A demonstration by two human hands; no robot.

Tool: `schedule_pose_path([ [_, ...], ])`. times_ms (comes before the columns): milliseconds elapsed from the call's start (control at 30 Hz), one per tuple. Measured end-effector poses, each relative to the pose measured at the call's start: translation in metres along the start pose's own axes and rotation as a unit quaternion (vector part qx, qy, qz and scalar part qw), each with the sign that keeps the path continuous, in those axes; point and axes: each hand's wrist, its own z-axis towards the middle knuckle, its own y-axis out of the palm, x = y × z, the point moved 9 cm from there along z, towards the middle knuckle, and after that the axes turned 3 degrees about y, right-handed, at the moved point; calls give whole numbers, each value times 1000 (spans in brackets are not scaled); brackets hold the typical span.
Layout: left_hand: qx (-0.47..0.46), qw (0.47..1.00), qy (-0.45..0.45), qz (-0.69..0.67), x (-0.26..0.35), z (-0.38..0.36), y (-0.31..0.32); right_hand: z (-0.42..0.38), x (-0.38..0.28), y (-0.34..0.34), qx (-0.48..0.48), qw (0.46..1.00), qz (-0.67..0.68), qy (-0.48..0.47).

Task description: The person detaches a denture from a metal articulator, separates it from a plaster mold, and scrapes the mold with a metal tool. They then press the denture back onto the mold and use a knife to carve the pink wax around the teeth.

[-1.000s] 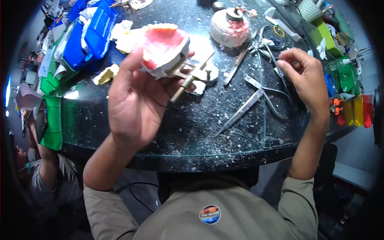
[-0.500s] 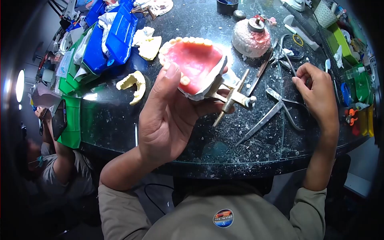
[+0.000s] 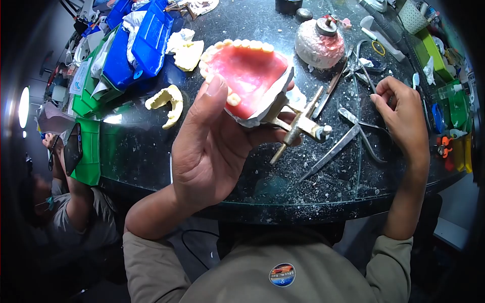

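My left hand (image 3: 212,146) is wrapped round a dental articulator (image 3: 298,123) and holds it up above the bench. Mounted on it is a pink wax denture base (image 3: 250,70) with a row of cream teeth (image 3: 242,44) along its curved edge and white plaster beneath. My thumb presses by the teeth on the near side. At the right, my right hand (image 3: 399,108) has thumb and fingers pinched on the end of a slim metal dental instrument (image 3: 367,76), whose far end lies among other tools. Tweezers (image 3: 331,151) and pliers (image 3: 371,144) lie left of that hand.
A yellowish horseshoe-shaped cast (image 3: 174,106) and broken plaster pieces (image 3: 184,50) lie left. A pink-stained round burner (image 3: 319,45) and a wooden-handled knife (image 3: 331,86) lie beyond. Blue bins (image 3: 151,43) and a green bin (image 3: 88,156) line the left, near another person's arm (image 3: 76,197).
The denture base and articulator have tilted and shifted slightly right in my left hand. My right hand stays almost where it was, still pinching the instrument.
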Motion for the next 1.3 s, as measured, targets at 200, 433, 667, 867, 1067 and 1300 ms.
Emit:
schedule_pose_path([
  [200, -25, 1000, -9, -1, 0, 0, 3, 0, -1, 0, 3, 1000, -2, -11],
  [433, -36, 999, -20, -34, -1, -1, 3, 0, 0, 1, -1, 1000, 0, -4],
  [667, -48, 997, -18, -54, -2, -1, 3, 0, 0, 0, 5, 1000, -7, -17],
  [867, -33, 999, -28, 2, -1, -1, 6, -1, 0, 1, -1, 1000, -6, 0],
  [1067, -29, 999, -31, 6, -1, -1, 5, -1, -2, 0, 0, 1000, -3, -12],
  [1300, -32, 999, -34, 11, -2, -2, 5, -1, -1, 1, -1, 1000, -9, -12],
])
